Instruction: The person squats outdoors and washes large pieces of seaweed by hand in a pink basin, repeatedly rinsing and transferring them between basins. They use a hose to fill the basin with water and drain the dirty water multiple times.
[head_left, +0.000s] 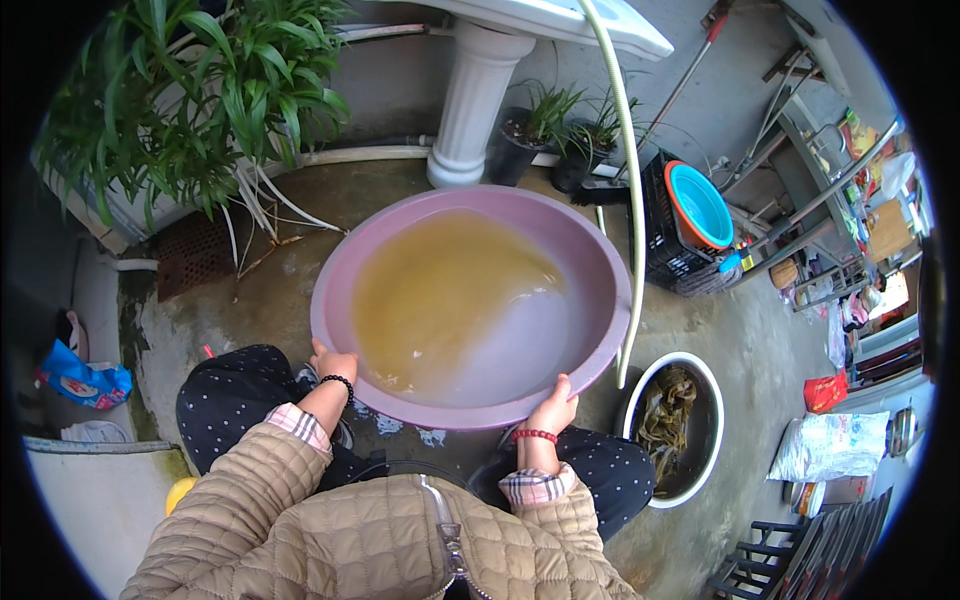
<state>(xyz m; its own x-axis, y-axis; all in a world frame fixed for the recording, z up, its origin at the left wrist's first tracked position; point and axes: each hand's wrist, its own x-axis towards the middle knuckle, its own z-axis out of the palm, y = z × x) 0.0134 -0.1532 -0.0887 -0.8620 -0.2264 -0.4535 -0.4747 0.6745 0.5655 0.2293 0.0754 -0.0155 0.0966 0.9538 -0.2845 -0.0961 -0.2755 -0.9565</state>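
A large pink plastic basin (469, 418) stands in front of me, with murky yellow-brown water (435, 292) pooled toward its far left side. Its near right floor is paler, and the basin seems tilted away from me. My left hand (335, 366) grips the rim at the near left, fingers partly hidden beneath it. At the near right, my right hand (551, 412) holds the same rim with the thumb on top. Beside my right knee is a white-rimmed basin (716, 427) holding dark greenish-brown leafy vegetables (667, 412), possibly pickled greens or seaweed.
A pale hose (626, 150) hangs from the white pedestal sink (480, 97) past the basin's right rim. Potted plants (525, 135) stand behind. A black crate (660, 232) with a blue basin (701, 206) is at right. A rusty drain grate (196, 251) lies at left.
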